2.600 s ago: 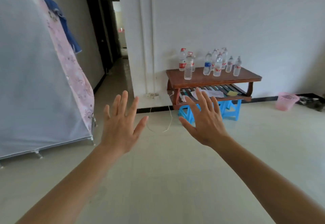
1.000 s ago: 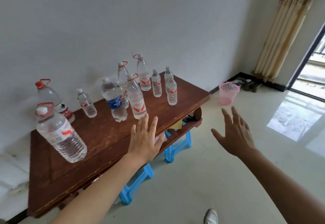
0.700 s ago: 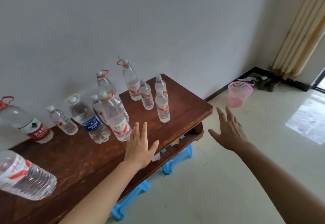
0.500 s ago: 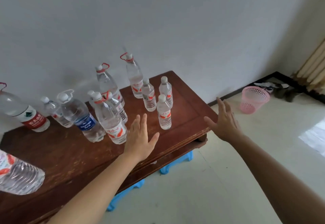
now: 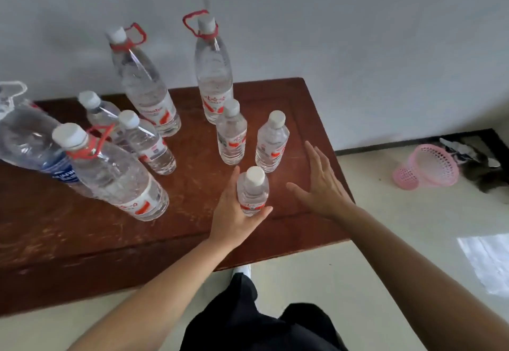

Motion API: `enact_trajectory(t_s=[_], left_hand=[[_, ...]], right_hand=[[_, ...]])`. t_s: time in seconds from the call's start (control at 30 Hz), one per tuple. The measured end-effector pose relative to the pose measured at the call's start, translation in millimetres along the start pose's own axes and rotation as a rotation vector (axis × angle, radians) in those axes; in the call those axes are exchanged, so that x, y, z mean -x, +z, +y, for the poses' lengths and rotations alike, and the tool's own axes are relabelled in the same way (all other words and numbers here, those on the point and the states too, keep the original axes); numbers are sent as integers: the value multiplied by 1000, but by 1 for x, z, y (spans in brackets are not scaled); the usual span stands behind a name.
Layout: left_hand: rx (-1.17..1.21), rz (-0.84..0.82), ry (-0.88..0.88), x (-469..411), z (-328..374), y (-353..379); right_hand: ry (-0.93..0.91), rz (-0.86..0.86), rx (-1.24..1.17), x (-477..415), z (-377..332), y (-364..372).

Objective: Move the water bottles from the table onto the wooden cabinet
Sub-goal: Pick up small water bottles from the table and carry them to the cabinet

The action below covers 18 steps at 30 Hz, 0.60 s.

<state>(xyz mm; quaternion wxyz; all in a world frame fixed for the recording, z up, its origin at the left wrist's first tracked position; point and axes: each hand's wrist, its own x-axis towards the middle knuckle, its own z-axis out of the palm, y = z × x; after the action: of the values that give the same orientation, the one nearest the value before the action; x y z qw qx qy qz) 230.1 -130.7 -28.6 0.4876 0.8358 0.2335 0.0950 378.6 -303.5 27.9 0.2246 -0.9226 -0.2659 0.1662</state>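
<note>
Several clear water bottles stand on the dark wooden table [image 5: 308, 108]. My left hand [image 5: 234, 213] wraps around the nearest small water bottle [image 5: 252, 189], fingers behind it and thumb in front; the bottle stands upright on the tabletop. My right hand [image 5: 319, 182] hovers just right of it, fingers spread, holding nothing. Two more small bottles [image 5: 231, 133] [image 5: 272, 141] stand just beyond. Two tall bottles with red carry loops [image 5: 213, 75] [image 5: 143, 83] stand near the wall. A large red-looped bottle [image 5: 113, 174] is at the left. The wooden cabinet is out of view.
A blue-labelled bottle [image 5: 30, 141] and two smaller ones [image 5: 146, 144] crowd the table's left. A pink plastic basket [image 5: 427, 166] lies on the pale tiled floor at the right, by shoes at the wall. My dark-clothed legs [image 5: 261, 320] are below the table's front edge.
I have stepped closer and now look down on the table. My left hand reached forward and closed round the nearest small bottle. My right hand moved in over the table's right end.
</note>
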Motion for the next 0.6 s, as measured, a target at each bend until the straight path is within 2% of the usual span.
enact_trajectory(t_s=[0.17,0.33,0.43,0.6], left_hand=[[53,101,-98,1,9,16],[81,229,-245,9,18,38],[108,434,-381,18,35,59],[153,761,-590,36,61,94]], right_hand=[[-98,-62,-152,-52,4,1],[-219,-250,-345,-107,6,15],[-346,-341,-401,-123,7,13],[-467,-376,-391,-123,29,5]])
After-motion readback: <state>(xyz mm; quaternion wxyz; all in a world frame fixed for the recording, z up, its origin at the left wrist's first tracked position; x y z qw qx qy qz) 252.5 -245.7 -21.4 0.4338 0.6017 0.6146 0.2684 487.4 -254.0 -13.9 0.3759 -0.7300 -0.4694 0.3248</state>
